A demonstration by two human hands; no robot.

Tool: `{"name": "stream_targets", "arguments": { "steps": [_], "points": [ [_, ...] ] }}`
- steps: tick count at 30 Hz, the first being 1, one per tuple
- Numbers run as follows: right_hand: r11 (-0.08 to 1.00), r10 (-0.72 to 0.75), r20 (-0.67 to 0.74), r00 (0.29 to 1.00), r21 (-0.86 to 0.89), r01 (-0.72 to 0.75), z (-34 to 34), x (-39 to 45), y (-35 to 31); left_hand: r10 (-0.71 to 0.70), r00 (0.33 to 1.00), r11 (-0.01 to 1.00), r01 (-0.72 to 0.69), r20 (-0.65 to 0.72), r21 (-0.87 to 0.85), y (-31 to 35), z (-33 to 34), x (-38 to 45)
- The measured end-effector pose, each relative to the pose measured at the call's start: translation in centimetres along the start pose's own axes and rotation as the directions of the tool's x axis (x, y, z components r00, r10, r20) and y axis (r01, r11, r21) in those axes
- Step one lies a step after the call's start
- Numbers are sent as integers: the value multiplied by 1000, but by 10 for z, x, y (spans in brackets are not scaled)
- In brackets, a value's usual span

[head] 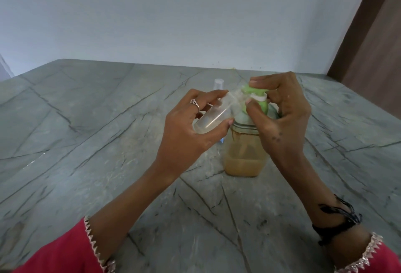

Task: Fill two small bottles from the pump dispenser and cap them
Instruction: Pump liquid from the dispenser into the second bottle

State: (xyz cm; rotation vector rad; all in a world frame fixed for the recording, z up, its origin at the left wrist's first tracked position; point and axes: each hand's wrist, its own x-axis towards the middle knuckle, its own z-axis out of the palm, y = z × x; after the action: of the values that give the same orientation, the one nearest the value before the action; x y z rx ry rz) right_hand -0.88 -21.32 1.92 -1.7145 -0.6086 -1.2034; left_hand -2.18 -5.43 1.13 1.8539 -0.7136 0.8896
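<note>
A clear pump dispenser point(243, 155) with tan liquid in its lower part stands on the grey stone counter point(108, 142). Its pump head point(259, 99) is green and white. My right hand point(280, 112) curls around the pump head, fingers on top and thumb at the collar. My left hand point(191, 125) grips a small clear bottle point(214, 113), tilted with its mouth up against the green spout. A second small clear bottle point(218, 84) stands behind my left hand, mostly hidden. A small blue thing point(221, 141) peeks out under my left hand.
A pale wall runs along the back of the counter. A brown wooden panel point(373, 55) rises at the far right. The counter stretches wide to the left and toward me.
</note>
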Motion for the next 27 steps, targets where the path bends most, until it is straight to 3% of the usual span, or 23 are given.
{"name": "stream_targets", "arguments": {
  "steps": [15, 27],
  "points": [
    [999, 5, 91, 996, 34, -8, -2, -5, 8, -3, 1000, 1000, 3, -9, 15, -2, -1, 3],
    [999, -2, 23, 1000, 36, 1, -1, 2, -1, 21, 1000, 1000, -21, 1, 17, 0, 0, 1]
  ]
}}
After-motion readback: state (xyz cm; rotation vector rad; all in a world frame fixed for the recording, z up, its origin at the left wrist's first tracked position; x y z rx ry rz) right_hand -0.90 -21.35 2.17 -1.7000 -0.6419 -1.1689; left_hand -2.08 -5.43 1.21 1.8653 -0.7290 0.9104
